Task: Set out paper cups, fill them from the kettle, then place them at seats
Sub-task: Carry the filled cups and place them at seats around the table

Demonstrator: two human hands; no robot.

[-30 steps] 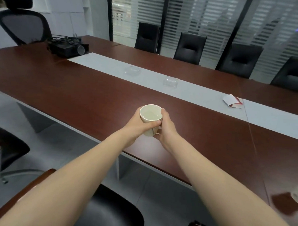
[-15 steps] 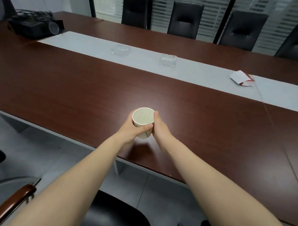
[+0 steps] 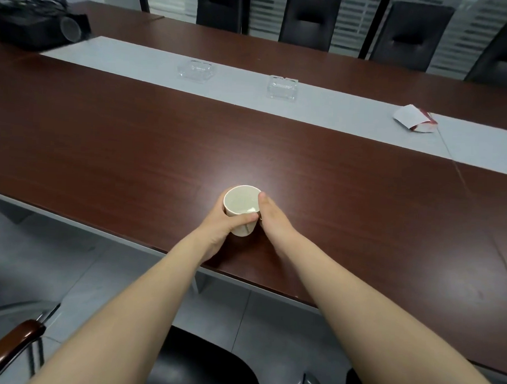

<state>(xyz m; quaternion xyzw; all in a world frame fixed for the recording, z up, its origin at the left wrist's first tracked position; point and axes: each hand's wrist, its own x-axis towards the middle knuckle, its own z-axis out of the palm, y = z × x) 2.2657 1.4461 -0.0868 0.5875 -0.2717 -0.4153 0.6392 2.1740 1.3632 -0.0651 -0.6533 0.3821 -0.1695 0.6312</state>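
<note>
A white paper cup (image 3: 241, 204) with pale liquid inside is at the near edge of the dark wooden table (image 3: 132, 146), its base at or just above the surface. My left hand (image 3: 220, 228) wraps its fingers round the cup's left side, thumb across the front. My right hand (image 3: 270, 218) holds the cup's right side, thumb up by the rim. No kettle is in view.
A black chair seat (image 3: 198, 369) stands below the table edge in front of me. On the grey centre strip lie two glass ashtrays (image 3: 281, 87) and a folded paper packet (image 3: 415, 119). A black projector (image 3: 40, 27) sits far left. Black chairs (image 3: 410, 30) line the far side.
Both hands have brought the cup down toward the table near its front edge. My view has tilted down and moved closer to the table.
</note>
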